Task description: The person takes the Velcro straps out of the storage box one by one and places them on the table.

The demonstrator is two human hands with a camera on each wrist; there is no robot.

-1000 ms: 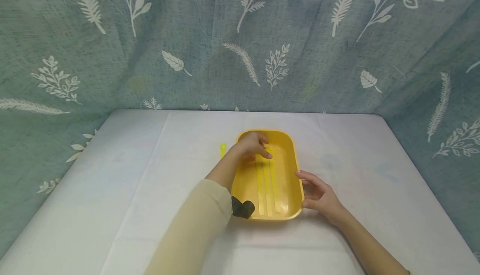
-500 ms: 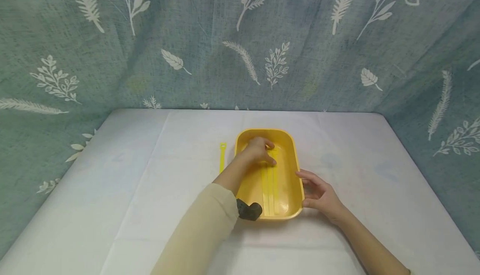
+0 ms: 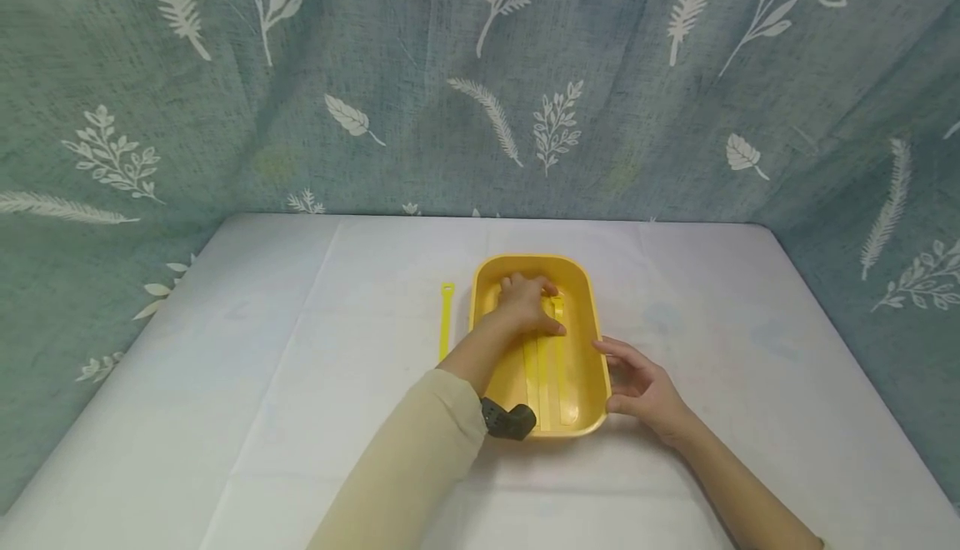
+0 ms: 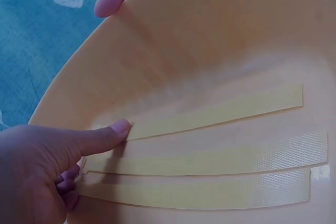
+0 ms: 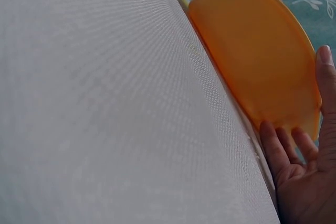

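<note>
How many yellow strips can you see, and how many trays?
Yellow strips in the tray: 3
Yellow strip on the table, left of the tray: 1
Yellow tray: 1
Total: 5 things, all yellow

Cream long sleeve (image 3: 408, 467) on left arm, black wrist-worn device (image 3: 508, 420), right forearm (image 3: 738, 487) bare
</note>
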